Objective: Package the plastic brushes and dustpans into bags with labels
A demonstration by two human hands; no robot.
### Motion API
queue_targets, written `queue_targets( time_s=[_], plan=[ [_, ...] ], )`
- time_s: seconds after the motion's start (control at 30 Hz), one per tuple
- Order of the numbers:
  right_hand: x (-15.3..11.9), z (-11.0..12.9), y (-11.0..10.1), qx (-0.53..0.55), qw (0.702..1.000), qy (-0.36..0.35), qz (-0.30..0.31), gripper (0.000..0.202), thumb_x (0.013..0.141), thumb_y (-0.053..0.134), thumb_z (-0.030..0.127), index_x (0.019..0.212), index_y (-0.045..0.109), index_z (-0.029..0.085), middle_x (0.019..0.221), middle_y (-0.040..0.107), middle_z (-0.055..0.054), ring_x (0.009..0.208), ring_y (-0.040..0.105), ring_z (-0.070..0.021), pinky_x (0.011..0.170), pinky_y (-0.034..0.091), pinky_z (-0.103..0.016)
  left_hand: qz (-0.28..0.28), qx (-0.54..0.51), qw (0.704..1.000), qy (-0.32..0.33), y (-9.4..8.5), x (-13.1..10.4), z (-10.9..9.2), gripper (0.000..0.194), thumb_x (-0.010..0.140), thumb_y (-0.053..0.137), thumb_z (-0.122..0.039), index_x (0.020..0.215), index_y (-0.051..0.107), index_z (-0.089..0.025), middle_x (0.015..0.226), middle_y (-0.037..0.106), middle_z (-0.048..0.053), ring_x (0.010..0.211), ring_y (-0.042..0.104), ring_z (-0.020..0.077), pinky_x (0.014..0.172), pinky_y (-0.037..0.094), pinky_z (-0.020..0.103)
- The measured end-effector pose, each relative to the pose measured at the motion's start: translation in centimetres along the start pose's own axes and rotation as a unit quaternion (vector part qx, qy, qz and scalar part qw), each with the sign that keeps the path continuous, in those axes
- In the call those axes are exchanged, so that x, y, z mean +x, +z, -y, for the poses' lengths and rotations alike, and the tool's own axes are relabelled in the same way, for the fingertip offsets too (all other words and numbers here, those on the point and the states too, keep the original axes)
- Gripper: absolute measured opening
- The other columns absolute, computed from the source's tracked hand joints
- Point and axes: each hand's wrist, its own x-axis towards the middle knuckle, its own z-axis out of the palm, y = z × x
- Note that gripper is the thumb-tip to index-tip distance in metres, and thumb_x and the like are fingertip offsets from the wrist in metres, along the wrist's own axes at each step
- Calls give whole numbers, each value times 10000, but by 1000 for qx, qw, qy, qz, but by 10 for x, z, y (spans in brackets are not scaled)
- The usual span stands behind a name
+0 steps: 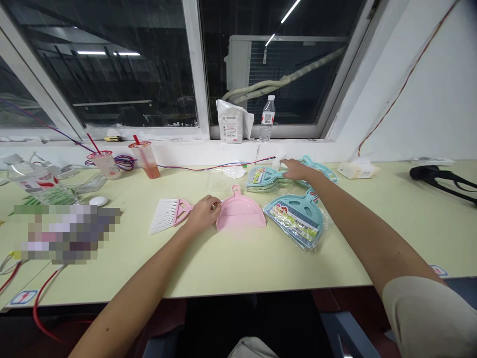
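Observation:
A pink mini dustpan [241, 214] lies on the pale yellow table [231, 263], with a pink brush with white bristles [169, 215] to its left. My left hand [203, 213] rests between them, fingers curled on the brush handle and touching the dustpan's edge. My right hand [294, 170] reaches far across the table onto a stack of teal dustpan sets [264, 178]. Another teal set in plastic wrap [298, 219] lies right of the pink dustpan, and a further teal one [320, 170] sits beyond my right hand.
Two drink cups with straws [145, 159] [104, 164] stand at the back left near cables. A water bottle [267, 119] and a white bag [233, 122] sit on the window sill. A tissue pack [357, 169] and a black object [439, 179] lie on the right.

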Motion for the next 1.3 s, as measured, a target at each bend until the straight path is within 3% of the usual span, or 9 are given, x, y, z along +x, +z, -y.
queue_targets(
  time_s=[0.1,0.2,0.3,0.43,0.63,0.83,0.97,1.1,1.3],
  plan=[
    [-19,34,-13,5,992,-31,-121,653,869,609,316,1488,484,153,1459,536,-203,1365,447,-416,1151,351,-533,-45,92,995,8,-13,5,5,291,934,474,-265,1060,729,-201,1083,693,132,1059,636,296,894,501,408],
    [-45,79,-19,75,991,-109,-18,410,935,535,308,1326,619,219,1273,680,-112,1134,621,-304,974,478,-369,-34,161,986,8,-39,9,21,282,859,523,-206,1037,740,-186,1086,699,163,1107,612,345,965,462,465],
    [-68,128,-12,63,985,-137,81,367,940,567,357,1283,635,245,1235,711,-91,1031,675,-273,820,487,-314,79,131,988,21,-64,7,43,318,826,592,-326,1091,738,-229,1131,705,129,1069,637,327,917,483,415],
    [-82,177,7,-17,985,-150,84,458,919,620,365,1353,576,225,1295,677,-163,1084,675,-303,802,504,-345,141,143,979,-41,-73,2,62,375,735,645,-399,1058,745,-235,1028,714,135,931,664,319,789,490,372],
    [-77,204,28,-14,990,-84,114,467,869,648,141,1329,592,200,1252,682,-224,1114,692,-355,831,529,-405,125,129,984,-12,-62,4,68,284,832,551,-471,823,729,-250,914,715,133,890,655,295,805,473,362],
    [-79,208,33,4,994,-43,98,441,884,598,44,1312,579,150,1263,669,-256,1162,678,-360,845,530,-399,110,211,971,37,-75,8,66,303,916,454,-359,871,717,-214,939,719,140,963,631,299,894,444,405],
    [-98,207,18,18,997,-47,51,445,845,541,-25,1271,542,105,1204,675,-244,1108,684,-328,782,502,-344,3,226,969,96,-104,6,34,237,903,468,-279,907,687,-191,944,715,137,962,618,301,885,454,418],
    [-123,204,8,85,995,-43,-3,529,775,552,-39,1283,495,97,1101,687,-202,1001,679,-305,700,439,-308,-75,197,971,112,-124,-1,-30,153,886,540,-315,891,646,-204,858,704,91,891,628,284,824,461,396],
    [-135,200,22,336,939,-67,-21,289,820,555,108,1090,643,159,1016,711,-107,937,637,-237,762,420,-296,-37,191,981,0,-82,4,-117,221,887,545,-388,865,657,-198,807,707,85,754,660,259,648,416,335]
  ],
)
